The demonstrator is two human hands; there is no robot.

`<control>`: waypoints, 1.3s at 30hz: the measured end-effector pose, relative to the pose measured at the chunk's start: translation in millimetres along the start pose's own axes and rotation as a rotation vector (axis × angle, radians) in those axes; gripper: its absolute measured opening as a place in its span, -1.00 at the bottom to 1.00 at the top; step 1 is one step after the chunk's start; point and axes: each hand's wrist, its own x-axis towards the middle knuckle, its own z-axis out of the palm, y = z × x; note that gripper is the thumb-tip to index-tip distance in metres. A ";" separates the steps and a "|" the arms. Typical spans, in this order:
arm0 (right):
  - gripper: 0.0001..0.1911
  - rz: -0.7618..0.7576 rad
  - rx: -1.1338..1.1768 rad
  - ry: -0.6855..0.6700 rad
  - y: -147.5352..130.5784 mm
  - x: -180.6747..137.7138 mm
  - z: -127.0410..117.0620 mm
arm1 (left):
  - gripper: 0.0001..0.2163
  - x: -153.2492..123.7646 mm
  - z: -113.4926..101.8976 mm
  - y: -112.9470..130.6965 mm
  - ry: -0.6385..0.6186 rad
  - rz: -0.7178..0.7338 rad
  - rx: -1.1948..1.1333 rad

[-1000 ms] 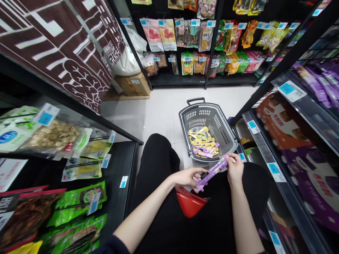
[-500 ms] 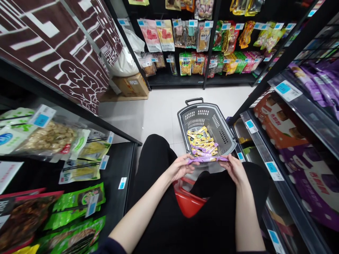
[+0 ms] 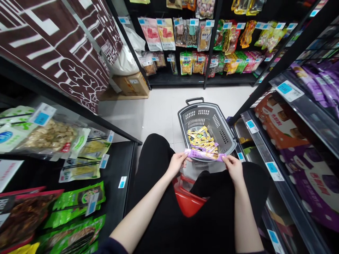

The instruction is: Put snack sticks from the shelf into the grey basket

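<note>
A long, narrow purple sachet point(image 3: 203, 155) is stretched sideways between my two hands, its printed face turned up toward me. My left hand point(image 3: 179, 163) pinches its left end, and my right hand point(image 3: 233, 168) pinches the right end. Just beyond and below it, a grey shopping basket point(image 3: 225, 127) with slotted walls stands on the floor, its handle folded to the far side. Several yellow and purple sachets point(image 3: 201, 138) lie heaped in the basket's near left part. The held sachet hides part of the near rim.
A red stool point(image 3: 188, 204) shows between my black-clad legs. Shelves with purple packs point(image 3: 315, 169) stand close on the right. Green snack bags point(image 3: 79, 201) lie on the left shelf. A cardboard box point(image 3: 132, 85) sits beside the far rack of hanging snacks point(image 3: 186, 63).
The purple sachet has turned from edge-on to showing its flat printed face. My left hand's fingers have closed more tightly at its end. The basket has stayed in place.
</note>
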 end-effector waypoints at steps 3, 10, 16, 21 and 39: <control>-0.59 -0.007 -0.037 0.069 1.5 0.8 -0.3 | -0.66 0.9 0.7 -3.0 0.025 0.004 0.066; -0.52 0.023 -0.146 0.146 10.6 2.5 1.3 | -0.65 2.8 5.3 -4.8 0.039 0.018 0.136; -0.48 0.062 -0.069 0.089 15.0 8.0 -0.3 | -0.61 1.8 5.6 -3.8 0.024 0.076 0.259; -0.52 0.083 -0.149 0.160 19.4 8.7 -5.6 | -0.56 4.9 1.8 -7.9 -0.016 0.073 0.482; -0.75 0.200 -0.505 0.250 -10.1 34.2 35.6 | -0.55 -3.8 0.5 -21.9 -0.482 -0.052 1.406</control>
